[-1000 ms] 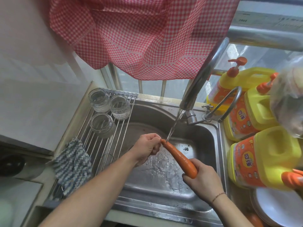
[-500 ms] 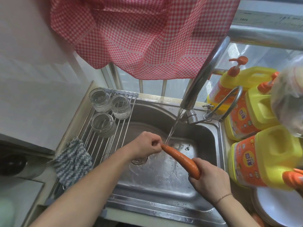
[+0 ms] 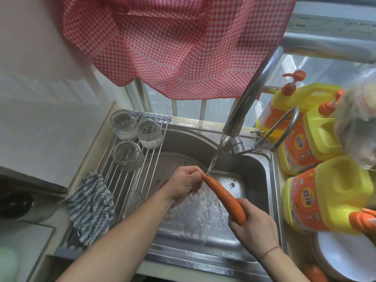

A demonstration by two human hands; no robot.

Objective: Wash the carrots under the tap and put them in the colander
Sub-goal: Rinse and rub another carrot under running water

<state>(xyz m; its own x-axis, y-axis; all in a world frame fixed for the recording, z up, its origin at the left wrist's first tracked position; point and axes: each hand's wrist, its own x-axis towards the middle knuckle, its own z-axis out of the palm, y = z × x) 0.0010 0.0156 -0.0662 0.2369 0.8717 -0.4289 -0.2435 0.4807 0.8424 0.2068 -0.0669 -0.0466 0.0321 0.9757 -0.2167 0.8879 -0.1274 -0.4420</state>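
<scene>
An orange carrot lies slanted over the steel sink. My right hand grips its thick lower end. My left hand has curled fingers at the thin tip, and whether they pinch the tip is hard to tell. Water runs from the tap onto that tip. No colander shows. Another carrot peeks in at the bottom right, beside a white plate.
A roll-up rack spans the sink's left side with three glass jars and a knitted cloth. Yellow detergent bottles crowd the right counter. A red checked curtain hangs above. A plastic bag hangs at right.
Both hands and the carrot have stayed under the stream with only small shifts. The left hand's fingers have worked around the tip.
</scene>
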